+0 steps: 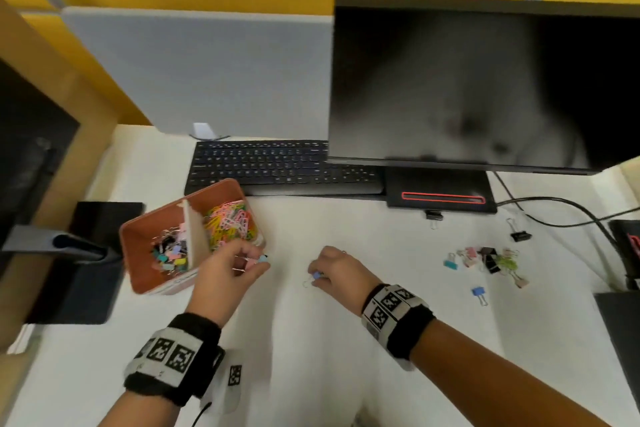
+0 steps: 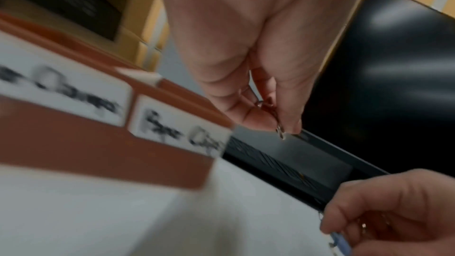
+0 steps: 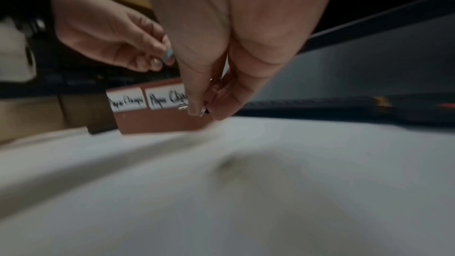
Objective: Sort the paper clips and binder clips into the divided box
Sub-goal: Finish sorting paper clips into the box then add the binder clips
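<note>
An orange divided box (image 1: 138,243) stands at the left of the desk, with binder clips in its left compartment and coloured paper clips (image 1: 228,218) in its right. My left hand (image 1: 254,262) hovers beside the box's near right corner and pinches small binder clips (image 1: 251,263), pink and light blue, by their wire handles (image 2: 272,116). My right hand (image 1: 317,274) is low over the desk's middle, fingers pinching a blue binder clip (image 1: 316,276). Its wire handles show between the fingertips (image 3: 194,109) in the right wrist view. Labels on the box front (image 3: 160,122) are blurred.
Several loose binder clips (image 1: 485,262) lie in a heap at the right, with single ones nearby (image 1: 479,292), (image 1: 519,236). A black keyboard (image 1: 277,166) and a monitor (image 1: 467,87) stand behind. A black stand (image 1: 86,260) sits left of the box. Cables (image 1: 554,211) run at the far right.
</note>
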Available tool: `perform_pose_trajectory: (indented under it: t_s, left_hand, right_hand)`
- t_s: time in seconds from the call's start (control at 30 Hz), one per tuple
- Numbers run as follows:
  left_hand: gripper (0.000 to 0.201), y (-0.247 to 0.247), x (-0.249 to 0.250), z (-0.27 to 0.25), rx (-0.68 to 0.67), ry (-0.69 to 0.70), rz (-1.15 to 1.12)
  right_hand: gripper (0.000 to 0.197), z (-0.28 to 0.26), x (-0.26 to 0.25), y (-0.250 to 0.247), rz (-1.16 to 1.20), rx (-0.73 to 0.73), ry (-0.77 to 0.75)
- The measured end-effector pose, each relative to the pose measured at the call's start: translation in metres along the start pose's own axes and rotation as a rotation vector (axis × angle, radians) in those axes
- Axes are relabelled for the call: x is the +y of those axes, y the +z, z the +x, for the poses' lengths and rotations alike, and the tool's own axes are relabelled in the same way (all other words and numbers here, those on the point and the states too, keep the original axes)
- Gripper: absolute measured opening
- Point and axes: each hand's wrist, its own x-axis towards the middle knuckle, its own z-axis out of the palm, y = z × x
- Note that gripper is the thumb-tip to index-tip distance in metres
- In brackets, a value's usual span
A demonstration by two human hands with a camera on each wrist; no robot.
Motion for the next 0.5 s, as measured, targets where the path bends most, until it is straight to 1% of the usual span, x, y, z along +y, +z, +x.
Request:
perform_pose_trajectory:
  t_s: [0.1, 0.17, 0.2, 0.23, 0.27, 0.3, 0.37, 0.43, 0.5]
  left_hand:
    - [0.017, -0.060, -0.024, 0.001, 0.195, -0.060, 0.043]
    - [0.016, -0.091, -0.037, 0.006, 0.273, -0.082, 0.057]
    - [0.013, -0.103, -0.042, 0.009, 0.290, -0.095, 0.020]
    - [0.008, -0.113, -0.046, 0.013, 0.290, -0.115, -0.037]
    - [0.009, -0.122, -0.049, 0.017, 0.273, -0.136, -0.101]
    - [0.019, -0.129, -0.051, 0.021, 0.245, -0.153, -0.142]
    - [0.036, -0.138, -0.047, 0.023, 0.186, -0.158, -0.149]
    - [0.037, -0.140, -0.034, 0.022, 0.148, -0.096, -0.144]
    - [0.031, -0.133, -0.018, 0.023, 0.119, 0.001, -0.120]
  right_hand:
    - [0.021, 0.040, -0.071, 0.007, 0.043, 0.031, -0.150]
    - [0.020, 0.069, -0.117, 0.014, 0.069, 0.062, -0.230]
    - [0.020, 0.082, -0.138, 0.018, 0.074, 0.065, -0.250]
    - [0.021, 0.096, -0.155, 0.022, 0.071, 0.064, -0.259]
    - [0.023, 0.109, -0.168, 0.028, 0.057, 0.054, -0.257]
    - [0.027, 0.121, -0.178, 0.032, 0.040, 0.045, -0.251]
    - [0.036, 0.135, -0.186, 0.040, 0.032, 0.041, -0.228]
    - [0.038, 0.135, -0.181, 0.041, 0.077, 0.070, -0.201]
    - [0.031, 0.119, -0.165, 0.034, 0.109, 0.130, -0.201]
